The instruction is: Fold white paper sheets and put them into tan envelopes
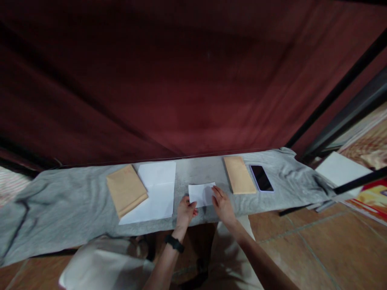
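A small folded sheet of white paper [200,194] lies in front of me on the grey cloth. My left hand [185,210] pinches its lower left corner between thumb and fingers. On the right edge of the same paper rests my right hand [222,202], fingers stretched out and lying on it. To the left are larger white sheets [159,189], partly covered by a stack of brown envelopes [126,189]. Right of my right hand lies another brown envelope or envelope stack [240,175].
A phone [261,178] with a dark screen lies right of the brown envelope. The grey cloth [75,197] covers a long narrow table against a dark red curtain [187,100]. Black metal bars [338,88] and a white board [343,171] stand at the right.
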Action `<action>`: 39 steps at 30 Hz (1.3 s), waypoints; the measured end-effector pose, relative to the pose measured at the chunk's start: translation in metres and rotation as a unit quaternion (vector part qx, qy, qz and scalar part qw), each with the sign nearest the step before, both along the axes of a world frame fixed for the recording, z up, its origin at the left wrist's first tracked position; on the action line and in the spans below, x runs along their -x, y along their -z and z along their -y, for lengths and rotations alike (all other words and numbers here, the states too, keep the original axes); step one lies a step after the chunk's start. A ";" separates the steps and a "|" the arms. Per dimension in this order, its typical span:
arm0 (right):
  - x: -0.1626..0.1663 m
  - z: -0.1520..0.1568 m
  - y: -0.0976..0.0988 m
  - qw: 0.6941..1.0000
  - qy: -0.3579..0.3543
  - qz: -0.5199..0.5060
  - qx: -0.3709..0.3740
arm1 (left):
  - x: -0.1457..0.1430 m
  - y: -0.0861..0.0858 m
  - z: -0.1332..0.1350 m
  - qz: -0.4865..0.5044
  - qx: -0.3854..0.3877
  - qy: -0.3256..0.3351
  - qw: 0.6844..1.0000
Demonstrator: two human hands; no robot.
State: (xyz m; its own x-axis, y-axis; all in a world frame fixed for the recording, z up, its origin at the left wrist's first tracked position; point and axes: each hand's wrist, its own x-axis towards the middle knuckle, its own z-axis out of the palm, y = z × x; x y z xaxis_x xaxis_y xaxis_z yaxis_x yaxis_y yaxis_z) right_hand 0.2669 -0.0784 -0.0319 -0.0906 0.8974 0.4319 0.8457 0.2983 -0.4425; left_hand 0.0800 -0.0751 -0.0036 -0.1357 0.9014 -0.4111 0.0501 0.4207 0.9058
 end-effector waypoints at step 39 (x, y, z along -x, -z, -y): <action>-0.010 -0.013 0.017 0.997 0.075 0.020 0.020 | -0.014 0.033 -0.002 -0.590 -0.260 0.164 0.746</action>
